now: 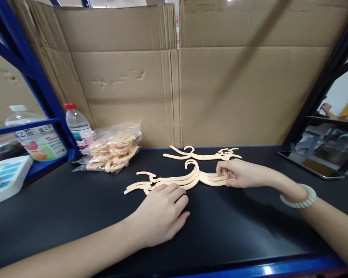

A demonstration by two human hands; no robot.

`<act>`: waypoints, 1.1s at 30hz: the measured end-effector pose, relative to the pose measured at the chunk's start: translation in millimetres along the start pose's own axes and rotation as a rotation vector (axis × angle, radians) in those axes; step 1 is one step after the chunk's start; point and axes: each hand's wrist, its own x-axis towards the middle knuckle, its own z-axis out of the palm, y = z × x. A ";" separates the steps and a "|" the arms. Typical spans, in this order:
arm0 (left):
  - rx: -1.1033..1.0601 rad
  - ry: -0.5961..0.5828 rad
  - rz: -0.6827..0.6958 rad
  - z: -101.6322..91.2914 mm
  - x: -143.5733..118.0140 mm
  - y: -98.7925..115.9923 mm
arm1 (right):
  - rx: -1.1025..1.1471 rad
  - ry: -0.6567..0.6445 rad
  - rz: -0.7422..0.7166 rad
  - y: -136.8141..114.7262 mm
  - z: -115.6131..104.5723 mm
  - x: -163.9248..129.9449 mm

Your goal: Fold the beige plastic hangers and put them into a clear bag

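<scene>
A small stack of cream plastic hangers (188, 178) lies flat on the black tabletop (75, 208), hooks pointing away from me. My left hand (162, 214) rests palm down, its fingertips on the stack's left arm. My right hand (237, 173), with a white bead bracelet (298, 197) on the wrist, pinches the stack's right arm between thumb and fingers. One more cream hanger (203, 154) lies alone just behind the stack, untouched.
A clear plastic bag of more hangers (113, 152) sits at the back left, beside a red-capped water bottle (77, 123) and blue shelf posts (43, 88). Cardboard sheets (191, 73) wall the back. A tablet (313, 166) lies at the right. A white box (5, 177) sits far left.
</scene>
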 end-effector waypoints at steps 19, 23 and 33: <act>-0.070 -0.030 -0.055 4.3 1.7 -6.4 | -0.032 0.048 0.037 9.8 1.7 3.1; -0.079 -0.036 -0.062 4.4 2.3 -7.1 | -0.054 0.071 0.028 13.5 2.6 4.5; -0.075 -0.020 -0.058 5.4 0.2 -8.4 | -0.081 0.107 0.012 17.6 3.8 5.8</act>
